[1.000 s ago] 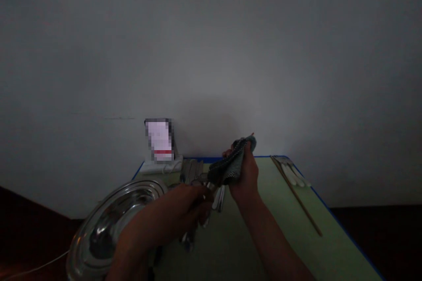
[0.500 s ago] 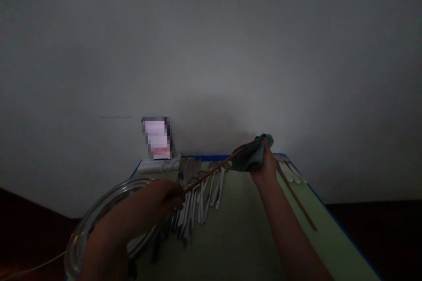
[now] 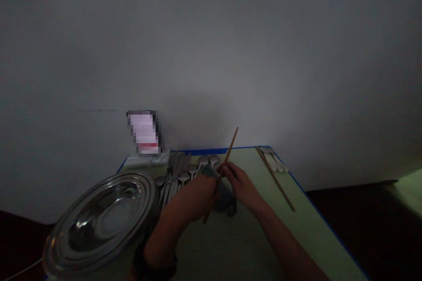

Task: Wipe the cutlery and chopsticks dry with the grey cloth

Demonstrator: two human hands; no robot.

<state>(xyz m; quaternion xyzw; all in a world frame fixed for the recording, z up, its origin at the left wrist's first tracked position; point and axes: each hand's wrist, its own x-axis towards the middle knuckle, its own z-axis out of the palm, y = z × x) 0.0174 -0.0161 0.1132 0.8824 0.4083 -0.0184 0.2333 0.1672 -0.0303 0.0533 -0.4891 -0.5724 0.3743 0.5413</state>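
Note:
A brown wooden stick (image 3: 232, 144) slants up between my hands over the table, its lower end showing below them. My left hand (image 3: 205, 191) is closed around a grey-green cloth (image 3: 224, 199) wrapped at the stick's middle. Pinched at the stick just above the cloth is my right hand (image 3: 235, 180). Behind my left hand lie several metal spoons (image 3: 203, 160) and, further left, several flat knives (image 3: 180, 164). Another wooden stick (image 3: 280, 186) lies on the right side, beside several white-handled pieces of cutlery (image 3: 275, 162).
A large shiny metal basin (image 3: 115, 215) stands at the table's left. Behind it, a phone with a blurred screen (image 3: 145, 134) leans near the wall on a white object (image 3: 132, 161). The pale green table (image 3: 250, 246) has a blue edge.
My left hand has moved right, away from the basin, to the cloth. My right hand has come lower and left. The stick now points more steeply upward. The view has shifted right.

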